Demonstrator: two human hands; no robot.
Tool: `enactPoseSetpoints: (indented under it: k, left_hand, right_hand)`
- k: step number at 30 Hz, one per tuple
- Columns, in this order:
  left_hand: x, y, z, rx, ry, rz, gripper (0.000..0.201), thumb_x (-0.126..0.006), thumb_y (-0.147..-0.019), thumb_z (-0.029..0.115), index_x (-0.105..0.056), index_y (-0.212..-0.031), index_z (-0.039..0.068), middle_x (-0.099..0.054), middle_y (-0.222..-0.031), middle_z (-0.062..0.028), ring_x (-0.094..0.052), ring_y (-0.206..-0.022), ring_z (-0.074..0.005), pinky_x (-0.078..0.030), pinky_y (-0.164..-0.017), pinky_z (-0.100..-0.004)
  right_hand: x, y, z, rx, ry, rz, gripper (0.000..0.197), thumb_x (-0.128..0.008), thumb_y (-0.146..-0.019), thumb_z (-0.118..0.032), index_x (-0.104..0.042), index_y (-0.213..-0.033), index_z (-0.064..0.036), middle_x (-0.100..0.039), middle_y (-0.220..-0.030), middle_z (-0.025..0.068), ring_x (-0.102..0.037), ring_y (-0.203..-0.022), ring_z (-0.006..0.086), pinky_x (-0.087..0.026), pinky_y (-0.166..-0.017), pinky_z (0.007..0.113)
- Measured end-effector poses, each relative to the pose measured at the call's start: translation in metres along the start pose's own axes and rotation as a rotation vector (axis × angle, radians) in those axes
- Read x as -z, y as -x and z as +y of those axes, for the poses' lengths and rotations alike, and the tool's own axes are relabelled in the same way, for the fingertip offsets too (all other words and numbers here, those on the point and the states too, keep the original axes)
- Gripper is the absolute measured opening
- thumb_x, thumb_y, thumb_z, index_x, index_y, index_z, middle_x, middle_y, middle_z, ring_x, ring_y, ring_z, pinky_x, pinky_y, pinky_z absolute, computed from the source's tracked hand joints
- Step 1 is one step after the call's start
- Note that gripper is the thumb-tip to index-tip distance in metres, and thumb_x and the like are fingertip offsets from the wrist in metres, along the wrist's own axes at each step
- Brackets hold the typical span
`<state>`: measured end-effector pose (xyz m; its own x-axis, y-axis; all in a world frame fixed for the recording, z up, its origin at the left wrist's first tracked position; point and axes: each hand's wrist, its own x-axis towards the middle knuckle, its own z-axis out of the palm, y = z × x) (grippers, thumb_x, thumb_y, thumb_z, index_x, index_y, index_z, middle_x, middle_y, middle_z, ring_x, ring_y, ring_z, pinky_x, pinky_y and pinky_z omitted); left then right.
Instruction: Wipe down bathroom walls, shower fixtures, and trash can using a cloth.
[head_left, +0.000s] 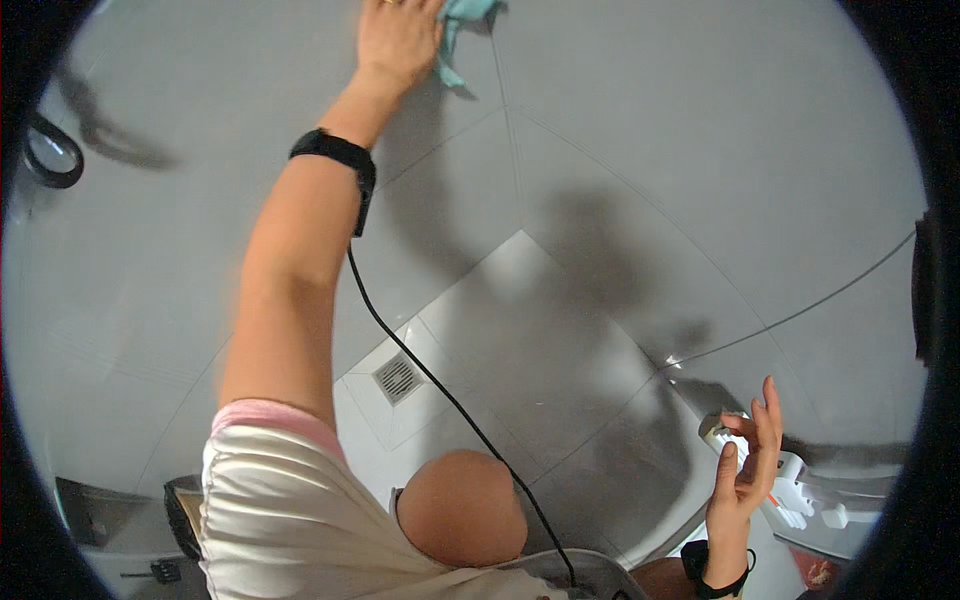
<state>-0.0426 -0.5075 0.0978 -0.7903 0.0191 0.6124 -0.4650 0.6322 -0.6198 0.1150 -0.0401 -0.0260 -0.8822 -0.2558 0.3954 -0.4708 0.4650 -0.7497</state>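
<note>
At the top edge, my left hand [398, 42] presses a teal cloth [452, 68] against the grey tiled wall [640, 90]. Part of that hand and of the cloth is cut off by the picture's edge. A black band [340, 150] sits on my left wrist, and a black cable [440, 388] runs from it down past my bare knee [465, 510]. Low on the right, my right hand [748, 455] is raised with its fingers apart and holds nothing. It wears a black wristband [705, 568].
A square metal drain [398, 378] is set in the tiled floor. White fixtures [795, 490] stand beside my right hand. A black ring-shaped object [52, 150] is at the far left, and a dark object [921, 290] at the right rim. Soft shadows lie over wall and floor.
</note>
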Motion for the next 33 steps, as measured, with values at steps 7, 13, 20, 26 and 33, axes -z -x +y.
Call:
enactPoseSetpoints:
  k: [7,13,20,26,33]
  left_hand:
    - [-0.065,0.065,0.082,-0.273,-0.176,-0.124,0.050,-0.037,-0.087,0.028,-0.030,-0.134,0.012,-0.017,-0.143,0.0002,-0.009,-0.133,-0.0192,-0.015,-0.106,-0.0354]
    - [-0.073,0.170,0.056,-0.434,-0.048,-0.328,0.056,-0.041,-0.085,0.027,-0.023,-0.136,0.017,-0.012,-0.144,0.0023,-0.007,-0.133,-0.0180,-0.010,-0.108,-0.0339]
    - [-0.003,0.221,-0.076,0.221,0.055,-0.133,0.054,-0.049,-0.081,0.040,-0.039,-0.127,0.013,-0.029,-0.137,-0.0083,-0.011,-0.131,-0.0343,-0.015,-0.103,-0.0495]
    - [0.024,0.158,-0.083,0.460,-0.121,0.010,0.050,-0.047,-0.083,0.041,-0.042,-0.124,0.013,-0.025,-0.139,-0.0108,-0.007,-0.130,-0.0399,-0.011,-0.103,-0.0524]
    - [-0.022,0.116,0.009,-0.114,-0.003,-0.210,0.056,-0.045,-0.085,0.032,-0.027,-0.135,0.017,-0.014,-0.144,-0.0008,-0.004,-0.133,-0.0262,-0.008,-0.108,-0.0410]
  right_hand:
    - [-0.002,0.002,-0.007,0.002,0.068,0.001,0.037,-0.046,-0.087,-0.020,-0.044,-0.119,-0.0003,-0.034,-0.131,0.0230,-0.058,-0.082,0.0182,-0.039,-0.085,0.035]
    - [-0.001,0.003,-0.004,0.055,0.067,-0.006,0.038,-0.047,-0.086,-0.019,-0.044,-0.119,0.0006,-0.035,-0.130,0.0237,-0.058,-0.081,0.0202,-0.039,-0.084,0.036]
    - [-0.008,-0.003,0.007,0.070,0.008,-0.052,0.036,-0.045,-0.084,-0.012,-0.044,-0.116,0.0042,-0.035,-0.130,0.0250,-0.056,-0.081,0.0205,-0.042,-0.079,0.034]
    - [-0.020,-0.007,0.017,0.061,-0.034,-0.059,0.036,-0.045,-0.082,-0.008,-0.044,-0.115,0.0047,-0.035,-0.130,0.0247,-0.056,-0.082,0.0207,-0.042,-0.078,0.033]
    - [-0.014,-0.003,0.008,0.076,-0.070,-0.059,0.041,-0.047,-0.074,0.005,-0.045,-0.114,0.0049,-0.035,-0.130,0.0240,-0.056,-0.083,0.0208,-0.043,-0.079,0.033]
